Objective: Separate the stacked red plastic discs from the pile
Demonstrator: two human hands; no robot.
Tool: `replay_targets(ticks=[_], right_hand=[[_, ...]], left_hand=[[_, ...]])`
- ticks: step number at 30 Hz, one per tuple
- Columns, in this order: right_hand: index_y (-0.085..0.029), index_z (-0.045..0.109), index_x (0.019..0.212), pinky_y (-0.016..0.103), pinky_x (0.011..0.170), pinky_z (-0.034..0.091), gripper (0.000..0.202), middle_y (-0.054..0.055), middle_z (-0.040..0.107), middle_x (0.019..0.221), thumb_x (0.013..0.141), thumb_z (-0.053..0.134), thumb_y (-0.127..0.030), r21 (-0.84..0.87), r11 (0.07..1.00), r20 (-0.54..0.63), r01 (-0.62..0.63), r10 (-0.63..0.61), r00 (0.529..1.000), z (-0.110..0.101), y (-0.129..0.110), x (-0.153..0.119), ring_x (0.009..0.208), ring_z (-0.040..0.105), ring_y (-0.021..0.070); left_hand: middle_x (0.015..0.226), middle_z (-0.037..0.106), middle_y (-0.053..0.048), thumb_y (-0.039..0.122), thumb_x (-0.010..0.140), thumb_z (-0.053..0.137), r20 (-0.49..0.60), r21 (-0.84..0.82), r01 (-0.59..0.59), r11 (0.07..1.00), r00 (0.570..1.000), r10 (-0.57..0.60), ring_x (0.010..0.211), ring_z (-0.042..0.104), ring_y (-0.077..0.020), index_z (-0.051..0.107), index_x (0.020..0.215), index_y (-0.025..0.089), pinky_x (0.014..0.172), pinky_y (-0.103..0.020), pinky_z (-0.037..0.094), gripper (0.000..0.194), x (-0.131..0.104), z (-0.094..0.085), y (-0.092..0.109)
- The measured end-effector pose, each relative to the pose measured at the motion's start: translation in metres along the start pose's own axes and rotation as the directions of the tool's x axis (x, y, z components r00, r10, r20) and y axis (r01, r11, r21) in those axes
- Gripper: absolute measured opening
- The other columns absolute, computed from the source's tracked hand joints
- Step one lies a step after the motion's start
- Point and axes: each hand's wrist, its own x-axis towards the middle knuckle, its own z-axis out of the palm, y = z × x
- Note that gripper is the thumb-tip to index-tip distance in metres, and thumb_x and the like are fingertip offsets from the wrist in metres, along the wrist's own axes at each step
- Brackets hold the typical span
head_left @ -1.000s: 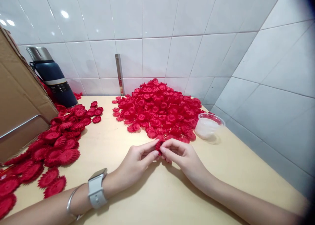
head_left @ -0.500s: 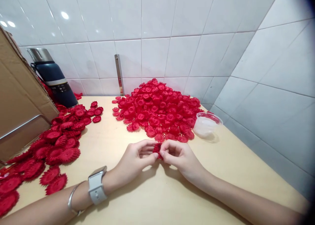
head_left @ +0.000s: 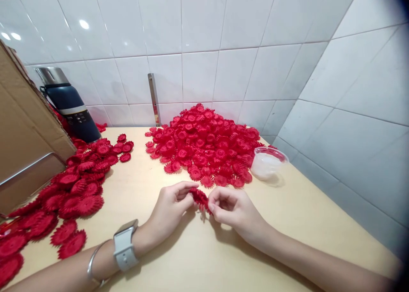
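Between my two hands, just above the table, a red fringed felt piece [head_left: 200,199] is held at a tilt. My left hand [head_left: 175,203] pinches its left end between thumb and fingers. At the lower right end, the thumb and forefinger of my right hand [head_left: 231,204] are closed on the piece's edge. Directly behind the hands rises a large heap of small red fringed felt discs [head_left: 204,145]. A watch and a bangle are on my left wrist.
A clear plastic tub [head_left: 267,164] stands right of the heap. Larger red felt discs [head_left: 89,204] spread along the left, beside a cardboard box [head_left: 28,125] and a dark blue flask [head_left: 72,106]. A metal strip [head_left: 154,98] stands against the tiled wall.
My hands have moved a little apart, the left one leftward. More of the red piece now shows, stretched between them.
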Motion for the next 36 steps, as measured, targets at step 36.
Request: replay_targets(ticks=[36], right_hand=[[-0.017,0.049,0.067,0.022,0.048,0.035,0.012,-0.003,0.049,0.058,0.075,0.053,-0.026,-0.212,0.977,-0.431,-0.023,-0.073,0.9,0.002,0.0,0.001,0.053,0.044,0.0107]], left_hand=[[0.085,0.066,-0.006,0.018,0.074,0.053,-0.136,-0.094,0.001,0.996,0.991,-0.013,0.078,0.063,-0.0173,0.059,0.087,0.014,0.066,-0.025,0.048,0.015,0.005,-0.003,0.001]])
